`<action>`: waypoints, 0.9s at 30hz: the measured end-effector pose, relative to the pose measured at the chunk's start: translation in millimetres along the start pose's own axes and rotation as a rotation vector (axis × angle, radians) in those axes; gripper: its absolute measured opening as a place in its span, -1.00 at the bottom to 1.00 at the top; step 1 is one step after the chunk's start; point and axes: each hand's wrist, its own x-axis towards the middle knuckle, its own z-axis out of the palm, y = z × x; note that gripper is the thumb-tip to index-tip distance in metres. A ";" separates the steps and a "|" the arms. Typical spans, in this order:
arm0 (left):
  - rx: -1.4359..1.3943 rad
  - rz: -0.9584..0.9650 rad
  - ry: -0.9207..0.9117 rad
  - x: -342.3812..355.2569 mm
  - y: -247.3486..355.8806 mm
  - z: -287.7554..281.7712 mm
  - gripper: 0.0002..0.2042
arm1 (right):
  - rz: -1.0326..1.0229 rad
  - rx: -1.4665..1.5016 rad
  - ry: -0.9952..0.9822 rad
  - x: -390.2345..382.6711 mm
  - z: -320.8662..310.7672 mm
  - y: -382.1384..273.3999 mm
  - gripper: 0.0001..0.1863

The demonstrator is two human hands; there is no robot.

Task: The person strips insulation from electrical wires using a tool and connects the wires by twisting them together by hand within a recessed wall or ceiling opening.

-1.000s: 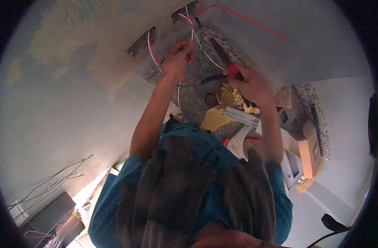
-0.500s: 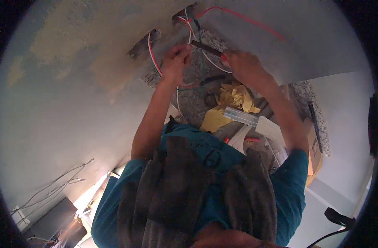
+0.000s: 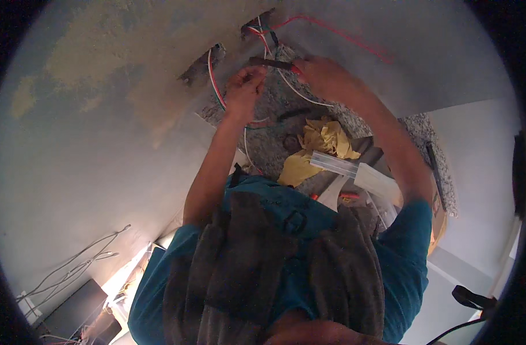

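My left hand (image 3: 244, 92) is closed in a pinch close to the wall, on what looks like a white wire (image 3: 266, 53) coming down from the upper wall hole (image 3: 257, 24). My right hand (image 3: 326, 77) grips a knife (image 3: 271, 62) with a red handle and a flat dark blade. Its blade lies across the wire, just above my left fingertips. Red, white and green wires (image 3: 216, 83) curve out of a second hole (image 3: 204, 63), left of my left hand. Another white wire (image 3: 300, 92) bows down below the knife.
Below my hands, a speckled stone surface (image 3: 269, 146) carries crumpled yellow paper (image 3: 326, 141), a roll of dark tape (image 3: 290, 142) and a pale plastic channel (image 3: 334, 163). A red wire (image 3: 343, 35) runs along the wall. Grey cables (image 3: 79, 261) hang at lower left.
My right hand and the knife have moved left, so the blade now reaches across above my left fingertips. My left hand stays almost in place, still pinched.
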 end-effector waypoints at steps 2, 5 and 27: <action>0.014 0.015 -0.021 1.0 -1.4 0.2 -0.88 | -0.079 -0.084 0.036 4.3 6.0 5.5 -0.73; 0.007 0.011 0.005 2.4 -3.5 1.0 -0.89 | -0.062 -0.033 -0.061 8.9 -5.2 6.6 -0.70; 0.035 0.021 0.054 -6.4 3.8 11.9 -0.74 | -0.108 0.029 -0.158 24.4 -14.0 20.3 -0.74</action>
